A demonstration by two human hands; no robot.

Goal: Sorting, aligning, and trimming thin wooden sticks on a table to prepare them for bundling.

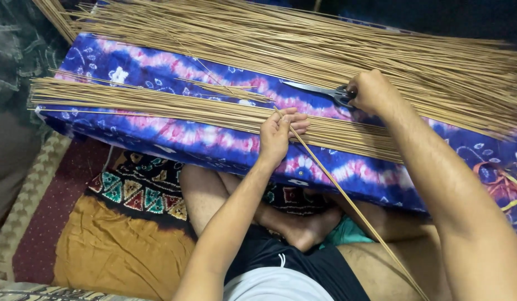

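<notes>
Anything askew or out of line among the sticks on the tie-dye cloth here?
One long thin tan stick runs diagonally from the left hand down across the lap, crossing the neat lower row of tan sticks. A few loose sticks lie slanted between the rows. The right hand holds dark metal scissors.

Thin sticks [303, 50], dry plant fibre, tan, matt, faintly ridged; nearer bundle [158, 103] of the same stuff, likewise dull. Single stick [348, 200] under left hand [278, 136], smooth, pale, matt. Scissors [325, 92] in right hand [373, 92]: dark metal blades with slight sheen, dark handles, material unclear. Tie-dyed cloth [175, 136], soft woven cotton look, matt. Patterned cushion [130, 223], coarse fabric, matt
</notes>
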